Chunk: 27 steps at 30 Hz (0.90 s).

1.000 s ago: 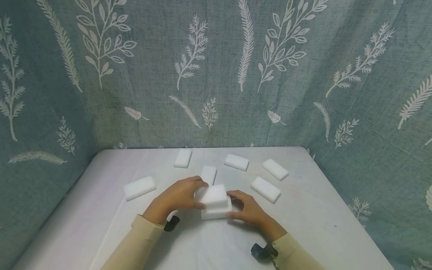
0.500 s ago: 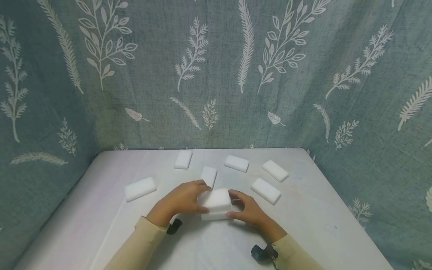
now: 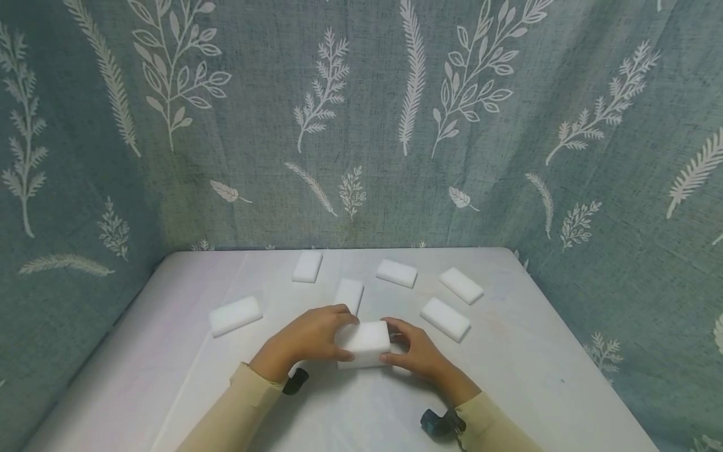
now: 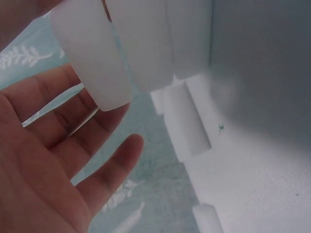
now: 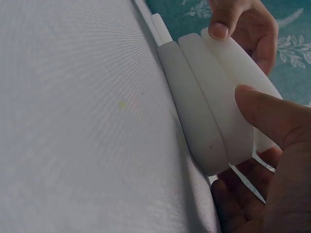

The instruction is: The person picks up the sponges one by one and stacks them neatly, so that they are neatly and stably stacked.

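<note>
The top block [image 3: 366,337], pinched by the left hand [image 3: 310,337], has come down over two stacked blocks [image 5: 217,104] between the hands; a sliver of gap suggests it isn't fully seated. The right hand [image 3: 418,353] grips the lower pair, apparently steadying it. Loose blocks [image 3: 445,319] lie beyond both hands.

Teal leaf-patterned cloth walls [image 3: 373,113], white tabletop [image 3: 356,414]
</note>
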{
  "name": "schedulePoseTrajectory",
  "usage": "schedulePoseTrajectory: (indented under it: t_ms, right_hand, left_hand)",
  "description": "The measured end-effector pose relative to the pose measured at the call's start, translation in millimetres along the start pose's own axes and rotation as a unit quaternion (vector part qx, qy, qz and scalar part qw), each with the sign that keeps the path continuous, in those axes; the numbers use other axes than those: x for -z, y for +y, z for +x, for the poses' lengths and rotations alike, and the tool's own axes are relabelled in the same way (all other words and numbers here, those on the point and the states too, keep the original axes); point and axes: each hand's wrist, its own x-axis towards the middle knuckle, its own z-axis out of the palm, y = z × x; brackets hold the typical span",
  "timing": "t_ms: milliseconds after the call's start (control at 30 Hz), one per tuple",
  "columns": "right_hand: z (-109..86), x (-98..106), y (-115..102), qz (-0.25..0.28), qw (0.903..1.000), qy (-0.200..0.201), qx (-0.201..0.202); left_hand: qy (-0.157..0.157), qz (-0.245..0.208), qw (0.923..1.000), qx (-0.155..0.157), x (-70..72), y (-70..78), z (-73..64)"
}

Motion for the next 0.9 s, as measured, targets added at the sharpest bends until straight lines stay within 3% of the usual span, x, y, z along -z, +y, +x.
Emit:
schedulePoseTrajectory:
  t_ms: [200,300,533,900]
  right_hand:
    - [-5.7,7.5,-33.4,0.001,0.9999,-0.012,0.0]
    - [-6.8,9.4,-40.0,0.003,0.9999,-0.014,0.001]
    - [0.3,1.5,4.0,-0.009,0.9999,-0.007,-0.003]
    - [0.4,1.8,6.7,-0.018,0.9998,-0.009,0.008]
  left_hand:
    - [0.002,0.006,1.0,-0.005,-0.2,0.7,-0.4]
    - [0.003,0.006,1.0,-0.006,-0.2,1.2,-0.6]
    - [-0.001,0.011,0.9999,-0.007,0.1,3.1,-0.2]
    - [-0.004,0.013,0.9999,-0.009,0.0,2.5,-0.3]
